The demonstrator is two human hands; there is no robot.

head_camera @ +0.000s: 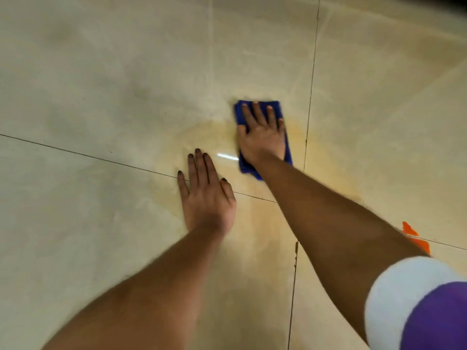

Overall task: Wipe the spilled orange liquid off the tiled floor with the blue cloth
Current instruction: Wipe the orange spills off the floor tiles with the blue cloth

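Closest to the lens, a purple and white sleeve (pixel 414 304) is covering the upper right arm, and both bare forearms are reaching forward and down over the tiled floor (pixel 101 84). Flat and released, the left hand (pixel 206 195) is resting palm down on the tile, grasping nothing and apparently bracing the body. With fingers spread, the right hand (pixel 262 136) is pressing the folded blue cloth (pixel 246 166) against the floor; it is lying open on top of the fabric, not clenched around it. That cloth is sitting at the far edge of the orange liquid (pixel 326 165), which is showing only as a thin, pale smear running from around the cloth toward the near grout lines. By my judgement the wiping is well underway, since most of the stain is looking faint and spread out, yet a film is remaining across several tiles. One small patch of vivid orange (pixel 414 238) is lying beside the right elbow, apparently unwiped. Counted: one cloth, two hands, one broad smear, one bright patch
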